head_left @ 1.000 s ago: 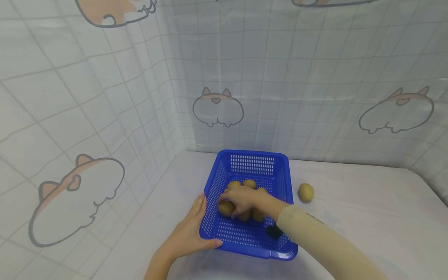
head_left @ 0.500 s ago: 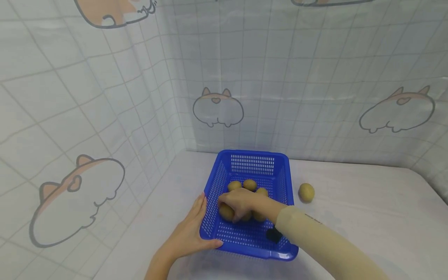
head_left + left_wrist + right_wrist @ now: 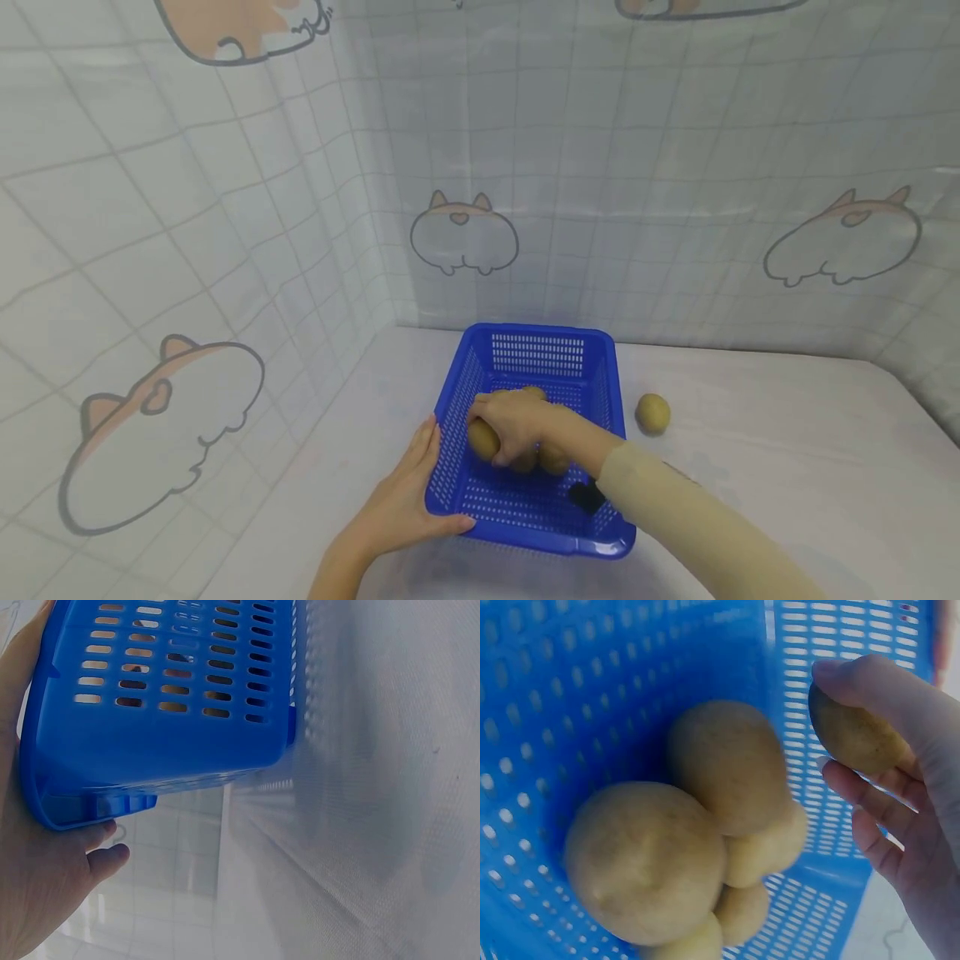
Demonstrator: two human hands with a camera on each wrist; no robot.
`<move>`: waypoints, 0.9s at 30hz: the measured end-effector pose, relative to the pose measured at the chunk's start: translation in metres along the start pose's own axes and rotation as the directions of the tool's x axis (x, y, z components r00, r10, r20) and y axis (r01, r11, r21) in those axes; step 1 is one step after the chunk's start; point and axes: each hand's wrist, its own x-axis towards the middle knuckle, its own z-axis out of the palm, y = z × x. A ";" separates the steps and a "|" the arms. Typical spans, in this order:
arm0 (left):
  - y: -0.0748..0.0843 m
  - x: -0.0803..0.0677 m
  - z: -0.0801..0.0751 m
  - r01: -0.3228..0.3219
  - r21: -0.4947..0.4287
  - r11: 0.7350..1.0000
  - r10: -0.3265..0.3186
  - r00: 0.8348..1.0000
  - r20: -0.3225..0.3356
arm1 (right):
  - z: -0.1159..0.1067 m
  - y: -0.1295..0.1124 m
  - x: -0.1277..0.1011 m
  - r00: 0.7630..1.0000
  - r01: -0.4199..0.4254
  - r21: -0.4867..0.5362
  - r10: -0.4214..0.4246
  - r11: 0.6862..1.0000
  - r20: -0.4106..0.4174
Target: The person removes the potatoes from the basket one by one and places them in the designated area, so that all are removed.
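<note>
Take the basket [image 3: 536, 540] as a clock, twelve at its far side. Nearest, from beyond four o'clock, a beige sleeve [image 3: 697, 525] comes in over the table [image 3: 772, 450], covering the right forearm. The left hand [image 3: 405, 504] lies at eight, on the basket's near left corner: its fingers reach straight along the left side, together, and its thumb spreads out along the near rim, so it steadies the corner without curling round it. Between four and five, just below the sleeve's cuff, is a black thing [image 3: 587, 497]; what it is, and whether it rests on the basket's floor, I cannot tell. The right hand [image 3: 514, 425] is inside the basket, a little past the middle toward nine, thumb and fingers curled round a potato [image 3: 483, 439]. The right wrist view shows that potato apart from the other potatoes [image 3: 645, 859], which sit bunched and touching; I cannot tell whether it touches the floor of the basket. In the head view, two of the bunch show near five and two more near twelve, partly behind the hand. Outside the basket, at three, a lone potato [image 3: 653, 414] sits on the table, near the right wall but clear of it. Past twelve, a pale checked curtain [image 3: 660, 167] hangs behind the table, with corgi drawings [image 3: 465, 240] printed on it.
</note>
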 end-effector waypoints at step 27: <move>0.001 0.001 0.000 0.009 -0.013 1.000 -0.009 1.000 0.018 | -0.064 0.016 -0.044 0.836 0.194 0.284 -0.007 0.939 -0.548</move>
